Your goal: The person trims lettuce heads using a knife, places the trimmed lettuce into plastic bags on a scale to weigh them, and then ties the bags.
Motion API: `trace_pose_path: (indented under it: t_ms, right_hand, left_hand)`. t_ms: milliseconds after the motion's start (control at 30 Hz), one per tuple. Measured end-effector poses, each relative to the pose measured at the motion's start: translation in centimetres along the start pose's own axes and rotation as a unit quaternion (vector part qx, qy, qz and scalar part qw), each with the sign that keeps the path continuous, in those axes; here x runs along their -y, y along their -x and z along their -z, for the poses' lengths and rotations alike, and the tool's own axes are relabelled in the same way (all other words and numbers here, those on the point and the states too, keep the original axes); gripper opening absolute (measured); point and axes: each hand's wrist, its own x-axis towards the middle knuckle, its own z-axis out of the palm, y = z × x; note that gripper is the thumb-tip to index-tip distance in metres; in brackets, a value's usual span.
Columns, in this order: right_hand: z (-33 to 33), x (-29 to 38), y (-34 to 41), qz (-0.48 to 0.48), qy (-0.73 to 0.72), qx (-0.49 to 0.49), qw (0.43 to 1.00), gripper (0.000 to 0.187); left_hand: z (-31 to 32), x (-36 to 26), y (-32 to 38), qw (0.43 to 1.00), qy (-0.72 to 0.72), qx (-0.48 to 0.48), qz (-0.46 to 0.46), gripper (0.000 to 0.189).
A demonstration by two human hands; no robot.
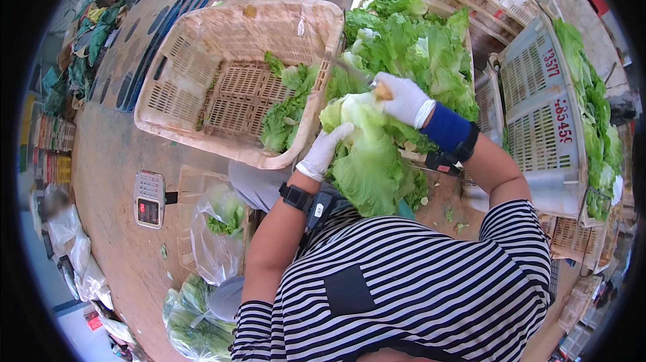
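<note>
White gloves cover both hands. My left hand (328, 149) grips a head of leaf lettuce (371, 165) from its left side, and the loose leaves hang down toward my lap. In my right hand (404, 99) is a knife with a light wooden handle (382, 91); its blurred blade (351, 70) points up and left, just above the lettuce's pale stem end. Right behind the hands stands a crate heaped with lettuce (414, 49). To the left, a tilted, dirty white plastic crate (242, 15) has several lettuce heads (282, 122) along its right side.
A grey crate (535, 94) stands at right, beside more lettuce (595, 120). On the floor at left are a digital scale display (149, 199), an open plastic bag with lettuce (217, 236) and a filled bag (197, 316). Boards with holes (146, 34) lean behind; leaf scraps (460, 227) lie at right.
</note>
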Motion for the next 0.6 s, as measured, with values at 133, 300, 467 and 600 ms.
trace_pose_path:
  t_ms: [133,300,467,600]
  right_hand:
    - [4.5,-6.0,-3.0,-0.051,-0.170,-0.094,0.980,0.030]
    - [5.7,-6.0,-0.9,-0.003,0.023,-0.238,0.971,0.052]
    - [-3.9,-3.1,4.8,-0.068,-0.407,0.046,0.910,0.059]
    - [-4.6,-3.4,6.6,-0.084,-0.592,0.046,0.800,0.071]
  left_hand:
    - [-0.6,-0.9,1.5,0.994,0.084,0.045,0.059,0.049]
    - [-1.3,-1.6,1.3,0.993,0.118,0.018,0.004,0.049]
    - [-2.1,-1.1,-1.0,0.991,0.128,-0.004,0.041,0.041]
    - [-2.5,-0.9,-2.0,0.997,0.024,-0.037,0.062,0.047]
